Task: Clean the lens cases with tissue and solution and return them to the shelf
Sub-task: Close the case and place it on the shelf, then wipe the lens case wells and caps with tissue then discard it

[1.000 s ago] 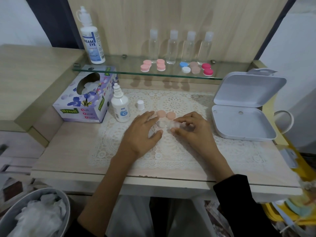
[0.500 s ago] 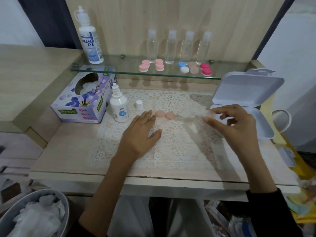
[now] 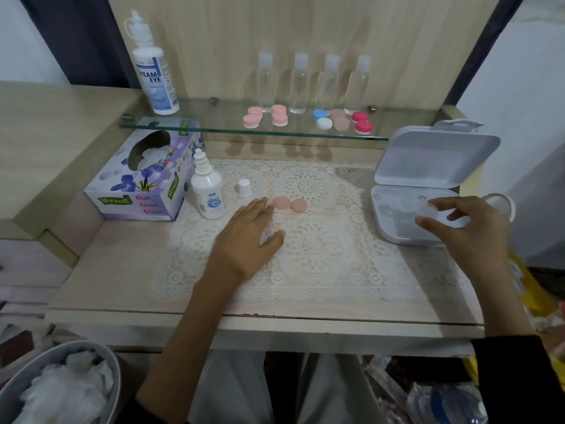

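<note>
Now: clear case body held over the white box

Right hand [image 3: 470, 228]: fingers [image 3: 446, 206] curled, thumb and fingertips pinching the clear case body [image 3: 434, 207]. It shows only faintly against the open white box [image 3: 394, 231] directly under the fingers, so its exact outline is hard to read.

Left hand [image 3: 244, 237]: fingers straight and close together, palm down on the lace mat [image 3: 321, 255], holding nothing. Two peach caps [image 3: 289, 204] lie on the mat just beyond the left fingertips, nearly touching them. The uncapped solution bottle [image 3: 208, 191] stands just left of that hand, and the tissue box [image 3: 143, 185] is farther left. Capped cases [image 3: 308, 117] sit on the glass shelf [image 3: 214, 125], well beyond both hands.

Handling (judgement): the case body looks like thin, rigid plastic. It is probably very light, and slick if wet with solution. Best hold is the outer rims of the wells or the bridge between them, not inside the cups, which need to stay clean. A light pinch should do; a hard squeeze could flick it away. Being clear on white, it would be easy to lose sight of once set down.
</note>
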Action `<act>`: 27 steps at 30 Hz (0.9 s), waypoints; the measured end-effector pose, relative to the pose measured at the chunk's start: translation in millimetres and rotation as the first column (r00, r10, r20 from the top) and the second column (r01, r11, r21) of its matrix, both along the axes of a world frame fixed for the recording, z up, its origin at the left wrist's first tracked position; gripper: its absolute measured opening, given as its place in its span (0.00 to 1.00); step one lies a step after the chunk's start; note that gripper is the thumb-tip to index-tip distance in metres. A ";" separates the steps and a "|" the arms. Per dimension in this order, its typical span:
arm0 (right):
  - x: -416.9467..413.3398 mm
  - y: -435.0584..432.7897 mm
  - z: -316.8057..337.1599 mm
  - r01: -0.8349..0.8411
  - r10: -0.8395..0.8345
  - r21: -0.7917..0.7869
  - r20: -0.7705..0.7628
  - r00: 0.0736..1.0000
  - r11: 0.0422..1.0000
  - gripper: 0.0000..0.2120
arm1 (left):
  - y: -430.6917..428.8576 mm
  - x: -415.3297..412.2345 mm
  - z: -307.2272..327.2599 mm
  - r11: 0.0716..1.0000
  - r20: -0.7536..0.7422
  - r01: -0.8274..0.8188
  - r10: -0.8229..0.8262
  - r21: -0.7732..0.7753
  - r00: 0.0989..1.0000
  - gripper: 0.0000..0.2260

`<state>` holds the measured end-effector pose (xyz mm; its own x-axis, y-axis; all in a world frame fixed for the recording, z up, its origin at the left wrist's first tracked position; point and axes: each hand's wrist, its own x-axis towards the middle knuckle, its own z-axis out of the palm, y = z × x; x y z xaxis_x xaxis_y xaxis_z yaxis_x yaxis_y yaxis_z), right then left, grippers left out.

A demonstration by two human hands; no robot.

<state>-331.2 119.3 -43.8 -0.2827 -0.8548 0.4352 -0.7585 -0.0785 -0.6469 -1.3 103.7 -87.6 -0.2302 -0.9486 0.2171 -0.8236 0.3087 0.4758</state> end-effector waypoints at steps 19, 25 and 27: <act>-0.8 -5.1 -9.8 -0.204 0.124 -0.228 -0.323 0.938 0.952 0.11 | 0.2 0.6 0.2 1.000 -0.012 -0.006 0.006 -0.019 1.000 0.26; -0.1 -4.8 -10.2 -0.186 0.109 -0.220 -0.320 0.941 0.958 0.12 | 0.8 0.3 0.3 1.000 -0.016 -0.010 0.010 -0.019 1.000 0.26; 0.0 -4.2 -10.7 -0.178 0.105 -0.213 -0.316 0.943 0.961 0.12 | 0.9 0.5 0.6 1.000 -0.016 -0.009 0.009 -0.018 1.000 0.26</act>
<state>-331.1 115.1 -54.5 0.0079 -0.7388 0.6739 -0.8830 -0.3214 -0.3420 -0.7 104.6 -87.0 -0.2178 -0.9467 0.2374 -0.8186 0.3097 0.4838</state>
